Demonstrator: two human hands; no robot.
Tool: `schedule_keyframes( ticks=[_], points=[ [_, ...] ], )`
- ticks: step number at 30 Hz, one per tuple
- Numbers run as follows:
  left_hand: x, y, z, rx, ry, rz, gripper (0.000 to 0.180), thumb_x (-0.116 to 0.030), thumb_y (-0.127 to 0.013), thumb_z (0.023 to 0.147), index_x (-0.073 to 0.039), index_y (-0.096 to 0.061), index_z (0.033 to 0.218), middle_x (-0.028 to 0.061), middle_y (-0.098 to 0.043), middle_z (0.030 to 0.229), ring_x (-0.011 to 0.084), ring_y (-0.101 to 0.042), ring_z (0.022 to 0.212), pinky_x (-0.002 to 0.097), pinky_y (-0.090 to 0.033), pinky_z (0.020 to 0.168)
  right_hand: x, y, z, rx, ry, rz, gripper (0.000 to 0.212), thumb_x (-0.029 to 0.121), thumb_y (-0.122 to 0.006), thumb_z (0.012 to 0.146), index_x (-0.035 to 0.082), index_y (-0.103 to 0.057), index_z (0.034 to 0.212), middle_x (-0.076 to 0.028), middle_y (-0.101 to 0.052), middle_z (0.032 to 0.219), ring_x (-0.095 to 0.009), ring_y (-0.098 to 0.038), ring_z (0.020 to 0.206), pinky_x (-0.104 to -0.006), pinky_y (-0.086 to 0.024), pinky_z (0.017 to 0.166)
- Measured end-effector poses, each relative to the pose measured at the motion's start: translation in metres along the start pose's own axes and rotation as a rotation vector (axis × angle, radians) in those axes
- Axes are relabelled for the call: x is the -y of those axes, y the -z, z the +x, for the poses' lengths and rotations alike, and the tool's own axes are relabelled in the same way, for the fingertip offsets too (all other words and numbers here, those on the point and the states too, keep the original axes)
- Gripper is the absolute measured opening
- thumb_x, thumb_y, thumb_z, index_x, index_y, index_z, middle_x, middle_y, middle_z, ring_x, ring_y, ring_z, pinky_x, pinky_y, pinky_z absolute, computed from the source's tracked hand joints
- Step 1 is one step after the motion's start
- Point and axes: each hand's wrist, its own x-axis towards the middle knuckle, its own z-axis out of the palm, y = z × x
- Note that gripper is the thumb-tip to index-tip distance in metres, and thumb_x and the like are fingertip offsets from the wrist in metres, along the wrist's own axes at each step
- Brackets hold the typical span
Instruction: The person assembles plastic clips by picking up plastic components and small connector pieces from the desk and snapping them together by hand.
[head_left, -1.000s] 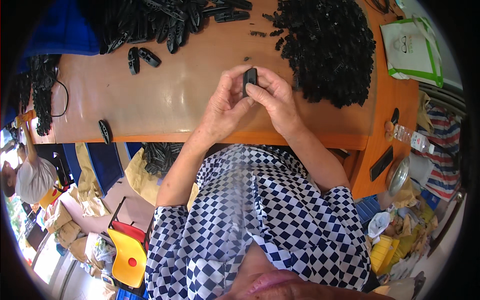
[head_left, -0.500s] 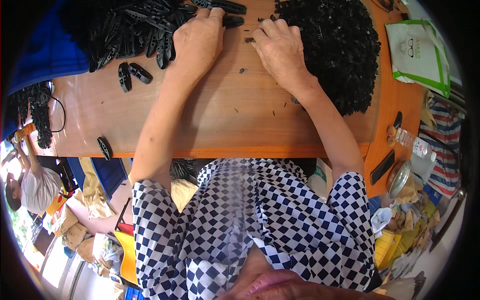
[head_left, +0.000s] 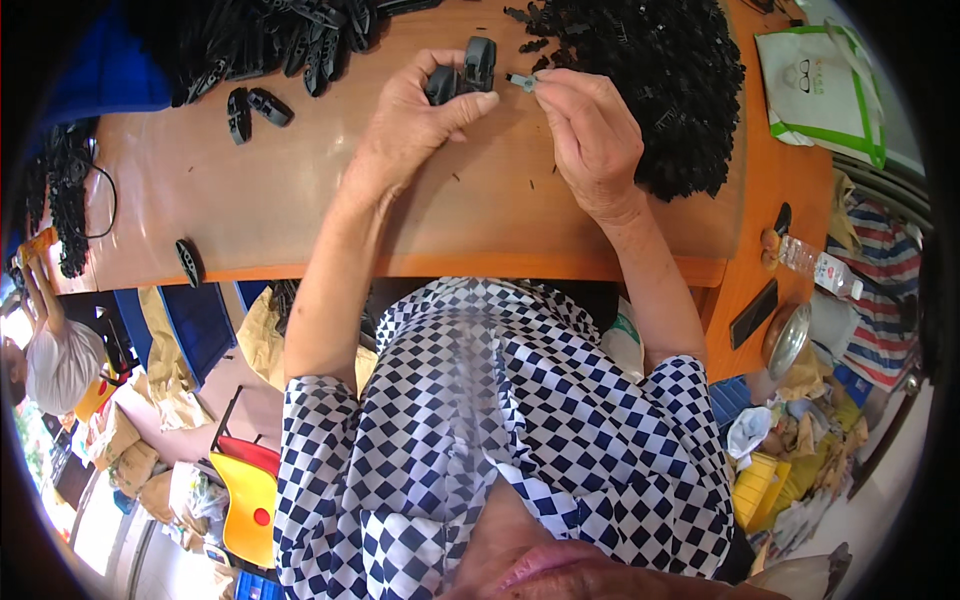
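Observation:
My left hand is closed on a rounded black plastic part. A second dark lump shows between the fingers and thumb; whether it belongs to the same part I cannot tell. Facing it, my right hand pinches a small grey plastic piece with a dark tip, a short gap away from the black part. Beyond the right hand spreads a large heap of small black pieces. Long black plastic parts lie piled at the far left.
Two loose black parts lie left of my forearm, another part by the table's front edge. To the right are a white-and-green bag, a clear bottle, a phone and a metal bowl. Another person is at far left.
My left hand has come back from the far pile with a black part in it. The right hand has left the heap's edge and now pinches a small grey piece. The whole view has shifted slightly.

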Motion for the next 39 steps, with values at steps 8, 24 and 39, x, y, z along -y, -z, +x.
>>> schedule_keyframes(
  ticks=[8, 24, 39],
  points=[
    [0.005, -0.024, -0.035, 0.026, 0.055, -0.374, 0.045, -0.006, -0.077, 0.076, 0.0, -0.051, 0.112, 0.005, -0.068, 0.092, 0.0074, -0.062, 0.069, 0.0187, -0.048, 0.052, 0.026, 0.009, -0.006, -0.03, 0.034, 0.028, 0.026, -0.007, -0.072, 0.066, 0.004, -0.062, 0.087, -0.006, -0.061, 0.086, -0.023, -0.06, 0.073, -0.0314, -0.051, 0.063],
    [0.005, -0.034, -0.051, -0.059, -0.012, -0.083, 0.06, -0.006, -0.073, 0.078, 0.0, -0.045, 0.13, 0.0017, -0.058, 0.079, 0.007, -0.057, 0.066, 0.0208, -0.051, 0.051, 0.049, 0.002, -0.009, 0.028, -0.032, 0.04, 0.022, -0.006, -0.072, 0.065, 0.004, -0.059, 0.081, -0.007, -0.057, 0.08, -0.024, -0.056, 0.072, -0.0323, -0.049, 0.061],
    [0.025, -0.03, -0.049, -0.092, -0.096, 0.057, 0.064, -0.005, -0.073, 0.079, -0.007, -0.043, 0.135, 0.0002, -0.058, 0.08, 0.0049, -0.053, 0.062, 0.0189, -0.047, 0.052, 0.051, 0.0, -0.018, 0.175, -0.237, 0.17, 0.018, 0.001, -0.073, 0.072, 0.003, -0.06, 0.083, -0.009, -0.058, 0.081, -0.024, -0.059, 0.075, -0.0292, -0.05, 0.064]
  ],
)
